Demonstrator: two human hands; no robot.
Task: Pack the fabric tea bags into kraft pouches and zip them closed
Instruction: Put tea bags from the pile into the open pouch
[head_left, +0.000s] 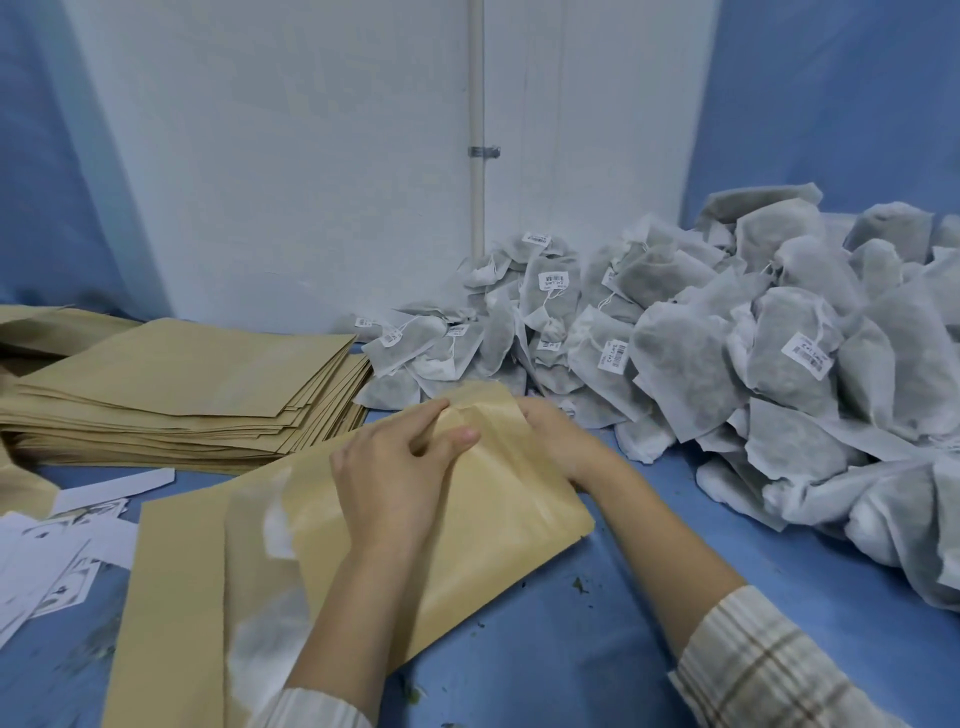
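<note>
- On the blue table (649, 613), right in front of me, my left hand (395, 467) pinches the top edge of a kraft pouch (457, 540) between thumb and fingers.
- My right hand (558, 434) grips the same pouch's far right edge, fingers curled around it.
- That pouch lies on another kraft pouch with a clear window (208, 597).
- Fabric tea bags (779, 358) are heaped to the right, just beyond the pouch.
- Empty pouches (197, 384) sit stacked at left, near paper slips (57, 551).
</note>
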